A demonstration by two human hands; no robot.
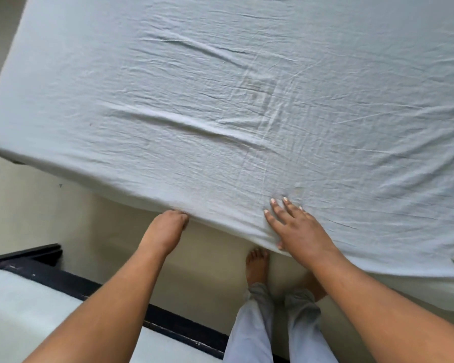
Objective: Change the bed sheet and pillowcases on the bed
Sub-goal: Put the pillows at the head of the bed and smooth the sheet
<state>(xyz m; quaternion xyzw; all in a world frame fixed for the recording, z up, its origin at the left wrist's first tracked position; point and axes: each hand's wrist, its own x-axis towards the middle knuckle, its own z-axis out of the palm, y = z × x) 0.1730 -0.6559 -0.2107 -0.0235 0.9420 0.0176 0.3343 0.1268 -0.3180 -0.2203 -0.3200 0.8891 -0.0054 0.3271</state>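
along near edge of sheet [220, 100]: left hand [165, 226] grips it, right hand [296, 229] spread flat.

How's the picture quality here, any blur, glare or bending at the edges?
Head view: soft, even light, no glare on the bed sheet; wrinkles throw faint shadows. Head view: the wide angle bows its near edge, and its left corner looks smeared. Head view: the left hand gripping that edge and the right hand flat on it look fairly sharp.
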